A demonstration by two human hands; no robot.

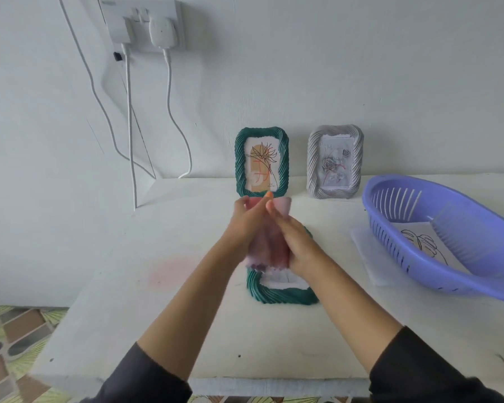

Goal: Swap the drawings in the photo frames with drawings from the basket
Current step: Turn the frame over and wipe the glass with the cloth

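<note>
The left grip [245, 225] and right grip [291, 242] pinch a pink drawing [274, 254] by its sides, just above the green frame [282, 296] lying flat on the desk [128, 286], probably so it can slip in or out. The basket [448, 274], holding another drawing [422, 242], sits near on the right.

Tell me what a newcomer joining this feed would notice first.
The left hand and right hand grip a blurred pink drawing mid-table, just above a green frame lying flat. Behind them, a second green frame and a grey frame stand against the wall. At the right, a purple basket holds a line drawing.
</note>
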